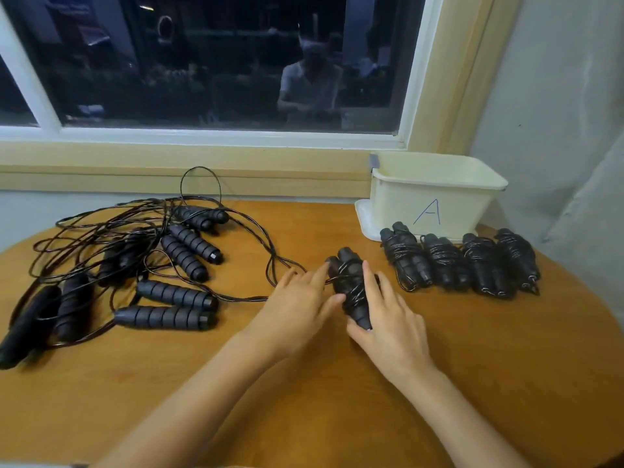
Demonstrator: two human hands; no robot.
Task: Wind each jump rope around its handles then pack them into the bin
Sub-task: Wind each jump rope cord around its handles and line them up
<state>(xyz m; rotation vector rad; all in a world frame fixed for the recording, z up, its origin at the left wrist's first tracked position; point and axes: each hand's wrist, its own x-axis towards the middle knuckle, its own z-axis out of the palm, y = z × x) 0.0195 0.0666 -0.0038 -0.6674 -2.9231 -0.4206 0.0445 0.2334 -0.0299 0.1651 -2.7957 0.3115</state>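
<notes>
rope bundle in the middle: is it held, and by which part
Yes. The right hand grips the bundle round its near end, thumb underneath. The left hand grips nothing: its straight fingers press the bundle's left side.

Matte black, ringed with ribs, on the loose foam rope handles [172, 293]; glossy black with a reddish sheen on the tangled cords [101, 228]. Black streaked with pale glints on the four wound rope bundles [445, 261] and the half-wound bundle [351, 288]. Cream on the rectangular plastic bin [398, 201], with a blue handwritten letter A [429, 212]. Honey-orange on the round wooden table [472, 366].
</notes>
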